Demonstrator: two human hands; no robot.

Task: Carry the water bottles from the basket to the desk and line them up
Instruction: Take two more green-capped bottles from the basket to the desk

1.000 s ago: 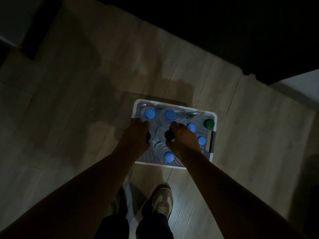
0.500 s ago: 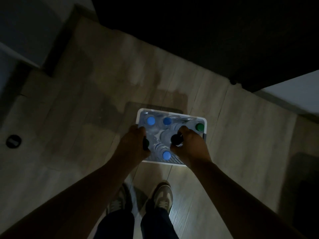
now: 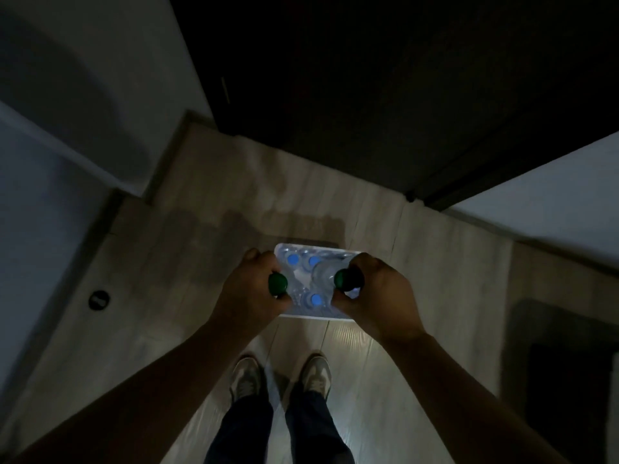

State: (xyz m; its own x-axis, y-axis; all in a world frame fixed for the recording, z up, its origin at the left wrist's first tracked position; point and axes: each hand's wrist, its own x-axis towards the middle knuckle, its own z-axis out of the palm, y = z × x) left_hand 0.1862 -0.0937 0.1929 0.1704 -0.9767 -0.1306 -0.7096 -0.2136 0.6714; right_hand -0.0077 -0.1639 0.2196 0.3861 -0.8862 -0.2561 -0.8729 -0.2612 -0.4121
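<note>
Left hand [image 3: 249,289] curled round left bottle [image 3: 278,284], right hand [image 3: 378,296] curled round right bottle [image 3: 343,279], both green-capped. Both held above the white basket [image 3: 315,317], long axes near vertical, caps toward camera. Blue-capped bottles [image 3: 315,299] stand upright in the basket. Basket sits on pale wood-look floor [image 3: 201,262]; dim room, dark door [image 3: 368,95] ahead.

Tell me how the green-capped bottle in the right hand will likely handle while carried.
Gripped by the right hand just below its top, the bottle may swing as it hangs. With its round top and neck, it would probably roll if laid down. Its body is hidden, so weight cannot be judged.
</note>
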